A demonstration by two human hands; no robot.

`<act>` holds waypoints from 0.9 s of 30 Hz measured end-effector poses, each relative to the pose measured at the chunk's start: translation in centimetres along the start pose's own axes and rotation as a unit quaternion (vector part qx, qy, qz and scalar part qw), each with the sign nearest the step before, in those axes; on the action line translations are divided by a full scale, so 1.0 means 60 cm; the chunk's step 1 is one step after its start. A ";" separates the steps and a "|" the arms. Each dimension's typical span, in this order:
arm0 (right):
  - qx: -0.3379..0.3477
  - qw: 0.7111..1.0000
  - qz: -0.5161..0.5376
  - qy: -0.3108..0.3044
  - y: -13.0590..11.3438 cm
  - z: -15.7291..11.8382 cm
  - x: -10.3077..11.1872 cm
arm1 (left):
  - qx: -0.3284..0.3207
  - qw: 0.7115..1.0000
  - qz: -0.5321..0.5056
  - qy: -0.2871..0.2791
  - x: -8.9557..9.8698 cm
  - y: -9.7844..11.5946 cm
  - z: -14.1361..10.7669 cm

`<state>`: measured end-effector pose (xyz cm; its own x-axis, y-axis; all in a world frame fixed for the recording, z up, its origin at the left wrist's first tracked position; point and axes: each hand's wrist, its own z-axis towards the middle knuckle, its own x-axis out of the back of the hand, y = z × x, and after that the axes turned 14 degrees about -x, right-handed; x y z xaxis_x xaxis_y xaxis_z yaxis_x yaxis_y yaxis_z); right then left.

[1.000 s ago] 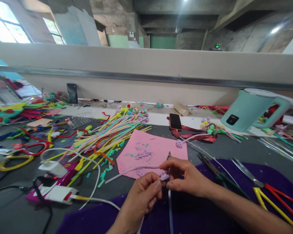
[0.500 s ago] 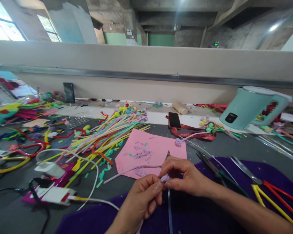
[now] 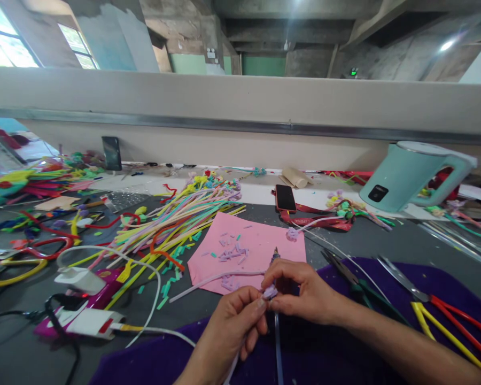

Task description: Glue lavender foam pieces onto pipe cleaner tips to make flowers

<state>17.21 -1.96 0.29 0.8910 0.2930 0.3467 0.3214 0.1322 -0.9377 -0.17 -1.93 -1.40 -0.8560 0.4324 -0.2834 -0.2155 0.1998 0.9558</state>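
Between the fingertips of both hands is a small lilac pipe-cleaner flower (image 3: 270, 292). My left hand (image 3: 236, 321) pinches it from the left and below, while my right hand (image 3: 299, 289) grips its right side with thumb and fingers. A long lilac stem (image 3: 212, 279) stretches left from the fingers across a pink sheet (image 3: 264, 235). Short lilac cut pieces (image 3: 234, 252) lie scattered on that sheet. Under my right hand passes a slim tool with a metal tip (image 3: 276, 251) and a bluish cord (image 3: 278, 347); its middle is hidden.
Beyond the sheet lies a heap of coloured pipe cleaners (image 3: 176, 214). Pliers (image 3: 347, 270) and red-and-yellow-handled scissors (image 3: 423, 299) rest at right. A power strip (image 3: 100, 289) with white cables is at left. A phone (image 3: 285, 198) and a mint kettle (image 3: 409, 176) stand farther back.
Both hands stay nearly in place, with the fingers shifting very slightly around the lilac flower. The whole view has drifted a little.
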 end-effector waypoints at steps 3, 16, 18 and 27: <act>0.003 1.000 -0.009 0.001 -0.003 -0.001 0.000 | -0.010 1.000 -0.009 0.014 -0.003 0.002 -0.004; -0.002 1.000 -0.023 0.005 0.001 -0.002 -0.005 | 0.013 1.000 -0.012 0.025 -0.006 -0.004 0.003; -0.005 1.000 -0.017 0.004 0.001 -0.002 -0.005 | 0.008 0.999 -0.009 0.033 -0.006 -0.003 0.003; 0.001 1.000 0.005 -0.001 0.000 -0.004 -0.007 | -0.008 0.999 0.001 0.035 -0.010 0.007 0.001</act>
<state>16.92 -2.33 0.12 0.8935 0.2970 0.3369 0.3113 0.1311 -0.9412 0.30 -2.04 -0.81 -0.8870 0.3700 -0.2762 -0.2212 0.1846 0.9576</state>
